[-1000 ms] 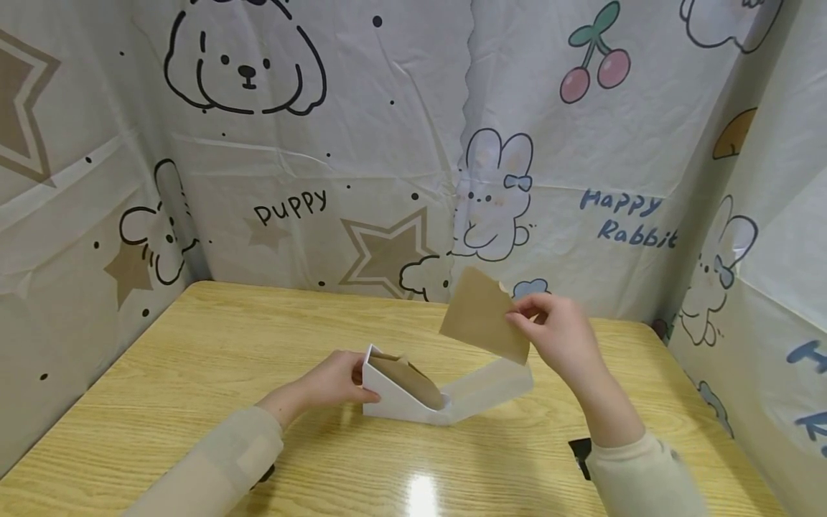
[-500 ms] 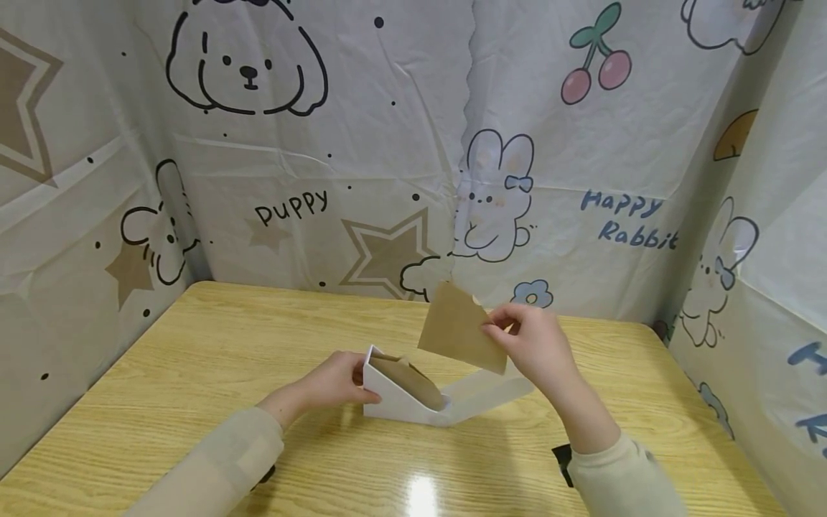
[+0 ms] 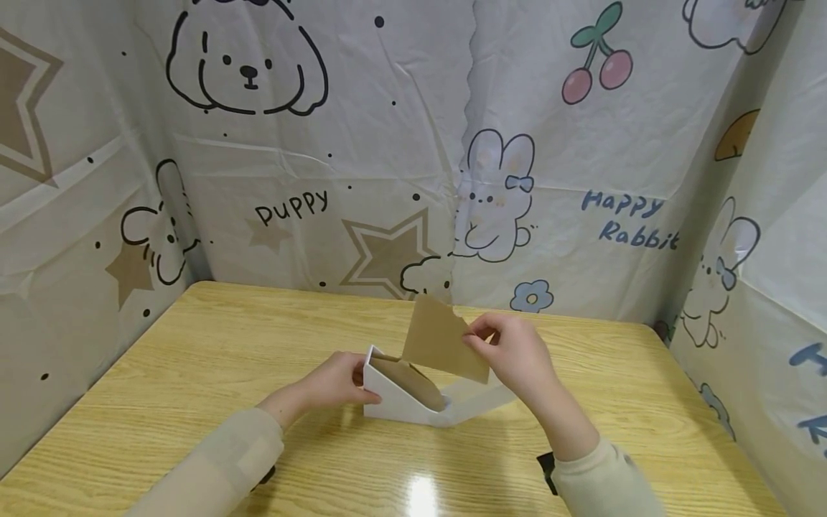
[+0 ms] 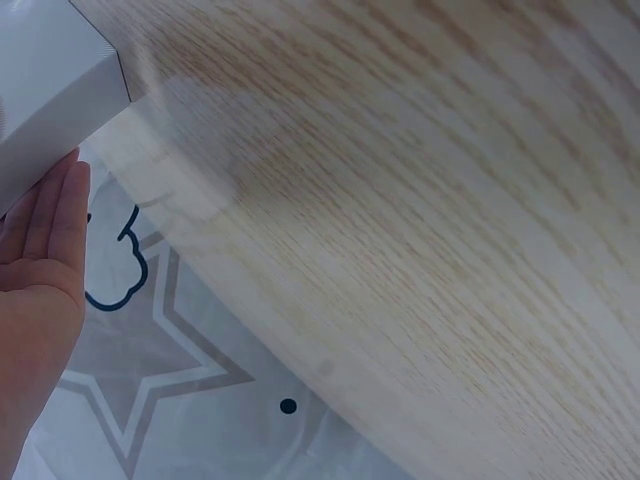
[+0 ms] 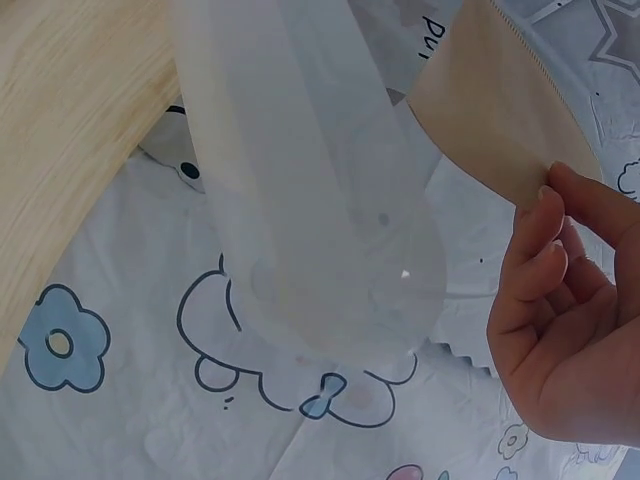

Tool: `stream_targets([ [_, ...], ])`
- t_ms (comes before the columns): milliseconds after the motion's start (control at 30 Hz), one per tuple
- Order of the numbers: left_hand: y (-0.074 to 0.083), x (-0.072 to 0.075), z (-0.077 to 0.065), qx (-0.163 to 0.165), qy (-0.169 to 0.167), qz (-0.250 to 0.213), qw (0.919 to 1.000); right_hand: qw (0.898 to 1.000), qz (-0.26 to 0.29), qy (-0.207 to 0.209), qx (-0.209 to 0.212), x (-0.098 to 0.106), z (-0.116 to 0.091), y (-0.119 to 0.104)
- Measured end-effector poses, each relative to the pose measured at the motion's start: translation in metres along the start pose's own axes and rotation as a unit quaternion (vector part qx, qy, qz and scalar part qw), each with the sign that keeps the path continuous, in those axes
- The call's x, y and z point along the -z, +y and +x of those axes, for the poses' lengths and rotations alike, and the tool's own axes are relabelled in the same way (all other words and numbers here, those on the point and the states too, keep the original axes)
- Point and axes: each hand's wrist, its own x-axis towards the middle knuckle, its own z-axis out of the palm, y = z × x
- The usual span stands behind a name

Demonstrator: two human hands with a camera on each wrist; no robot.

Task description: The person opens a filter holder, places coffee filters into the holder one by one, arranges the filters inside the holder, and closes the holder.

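A white slant-topped box [image 3: 390, 398] stands on the table, its clear lid [image 3: 474, 403] swung down to the right. Brown paper filters [image 3: 416, 386] lie inside. My left hand [image 3: 336, 380] grips the box's left end, thumb on the near side; in the left wrist view the fingers run along the white wall [image 4: 60, 80]. Between thumb and fingertips, my right hand [image 3: 513, 352] pinches one brown paper coffee filter [image 3: 442, 341] above the lid, just right of the box opening. The right wrist view shows this filter's crimped edge and the translucent lid [image 5: 310, 200] beside it.
The wooden table [image 3: 291, 323] reaches back to a printed cloth curtain [image 3: 271, 158], which also hangs at both sides. A small black item [image 3: 548, 472] shows beside the right sleeve, and another dark bit lies by the left sleeve.
My right hand has moved left and slightly down with the pinched filter, bringing it closer to the box. The left hand and the box have stayed in place.
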Motion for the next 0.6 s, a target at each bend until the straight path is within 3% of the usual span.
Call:
stream_targets([
  [600,0.0,-0.001,0.0,-0.004,0.002,0.015,0.9999,0.999,-0.032,-0.031,0.023,-0.031,-0.004,-0.001],
])
